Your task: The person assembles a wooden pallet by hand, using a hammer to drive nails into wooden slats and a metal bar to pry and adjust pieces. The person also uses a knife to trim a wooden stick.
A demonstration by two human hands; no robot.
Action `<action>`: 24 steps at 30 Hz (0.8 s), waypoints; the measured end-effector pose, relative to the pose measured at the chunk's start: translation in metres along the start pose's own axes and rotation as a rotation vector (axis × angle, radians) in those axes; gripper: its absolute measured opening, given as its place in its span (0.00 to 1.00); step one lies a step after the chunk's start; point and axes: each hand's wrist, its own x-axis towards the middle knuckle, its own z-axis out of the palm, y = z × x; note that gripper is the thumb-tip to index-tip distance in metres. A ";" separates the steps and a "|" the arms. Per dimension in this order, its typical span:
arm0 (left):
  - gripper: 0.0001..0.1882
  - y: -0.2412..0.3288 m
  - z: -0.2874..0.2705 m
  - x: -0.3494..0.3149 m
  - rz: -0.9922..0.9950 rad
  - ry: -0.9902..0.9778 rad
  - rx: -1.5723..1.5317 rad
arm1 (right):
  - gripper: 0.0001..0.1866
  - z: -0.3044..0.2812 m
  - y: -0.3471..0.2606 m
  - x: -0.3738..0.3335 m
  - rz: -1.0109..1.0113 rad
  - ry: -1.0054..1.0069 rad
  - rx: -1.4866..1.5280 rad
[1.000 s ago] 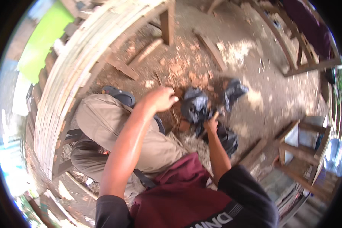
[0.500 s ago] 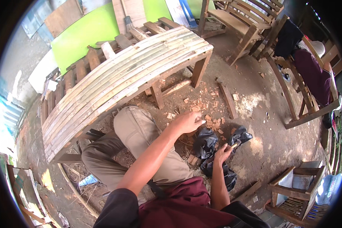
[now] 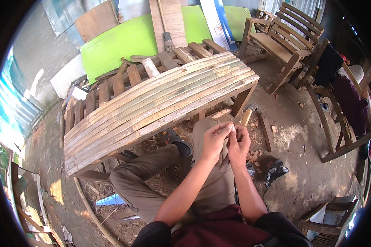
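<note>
Fingers (image 3: 224, 128) of left hand (image 3: 213, 142) and right hand (image 3: 239, 145) pinched together, contents unclear; right also grips wooden handle (image 3: 246, 118)

Over there, past the left end of the worktop (image 3: 160, 111), daylight glares white; sun dapples the floor (image 3: 301, 177), straight lines bowing toward a black surround.

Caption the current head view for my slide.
Left hand and right hand close together beside a slatted bench, a wooden-handled tool in the right.

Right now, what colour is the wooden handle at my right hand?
The handle is pale yellowish tan, seen best in the head view.
</note>
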 end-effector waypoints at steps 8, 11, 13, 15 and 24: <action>0.14 0.075 -0.069 0.036 0.253 0.324 0.089 | 0.28 0.073 -0.008 0.042 0.015 -0.278 0.150; 0.14 0.108 -0.104 0.056 0.350 0.358 0.245 | 0.35 0.115 -0.016 0.093 0.133 -0.281 0.321; 0.13 0.118 -0.118 0.074 0.396 0.350 0.353 | 0.13 0.141 -0.004 0.140 0.202 -0.338 0.292; 0.11 0.124 -0.127 0.091 0.433 0.329 0.488 | 0.11 0.167 0.017 0.172 0.173 -0.360 0.298; 0.10 0.160 -0.143 0.168 0.408 0.087 1.092 | 0.12 0.180 0.041 0.179 0.288 -0.343 0.213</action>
